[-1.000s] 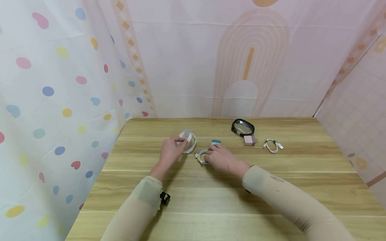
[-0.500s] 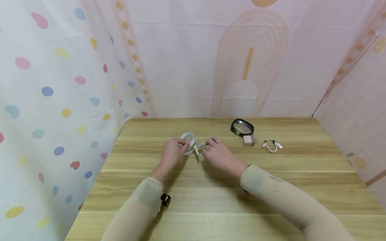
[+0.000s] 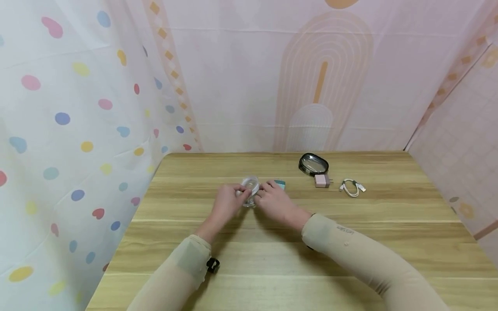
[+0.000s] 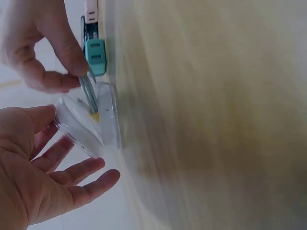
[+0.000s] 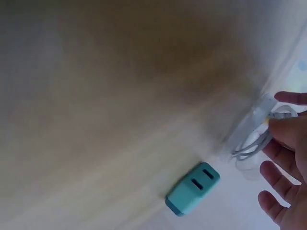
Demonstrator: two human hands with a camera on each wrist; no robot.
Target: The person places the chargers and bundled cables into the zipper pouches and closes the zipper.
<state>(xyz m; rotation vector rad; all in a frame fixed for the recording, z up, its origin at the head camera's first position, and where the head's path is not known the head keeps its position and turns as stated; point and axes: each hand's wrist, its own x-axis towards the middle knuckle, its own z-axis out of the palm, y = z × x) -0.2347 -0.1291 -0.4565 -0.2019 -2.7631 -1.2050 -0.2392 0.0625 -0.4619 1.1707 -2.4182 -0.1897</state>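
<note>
Tucking the coiled cable (image 4: 89,95) into the open clear case (image 4: 111,120) seems our step; next we likely release it inside. Our right hand (image 3: 274,201) pinches the coil between the case's halves; our left (image 3: 228,202) pinches the lid (image 4: 76,132), other fingers spread. The cable looks greyish-white, yellow-banded.

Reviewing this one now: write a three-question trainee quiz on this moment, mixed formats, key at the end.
1. True or false: the right grip holds a coiled cable.
2. Multiple choice: which lies nearest the black-rimmed case? A) teal charger B) pink charger C) white cable with a dark tie
3. Fill in: the left grip holds a clear case whose two halves stand ____.

Key: 1 true; 2 B; 3 open.
</note>
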